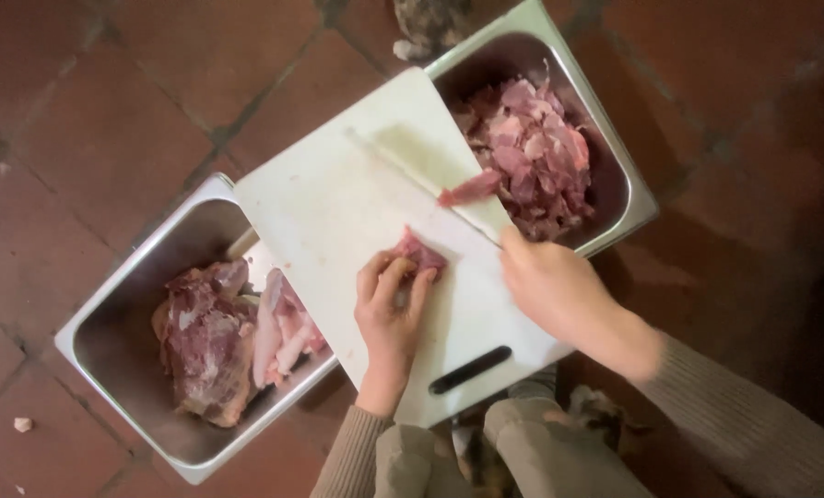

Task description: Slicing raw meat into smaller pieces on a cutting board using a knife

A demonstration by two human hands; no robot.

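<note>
A white cutting board lies across two steel pans on the floor. My left hand presses down on a small piece of raw red meat near the board's middle. My right hand grips a knife whose long blade reaches up and left across the board, blurred. A cut slice of meat rests on the blade at the board's right edge, next to the right pan.
The right steel pan holds several cut meat slices. The left steel pan holds a large raw meat chunk and pale pieces. Red tiled floor surrounds them. My knees are below the board. A furry animal sits at the top.
</note>
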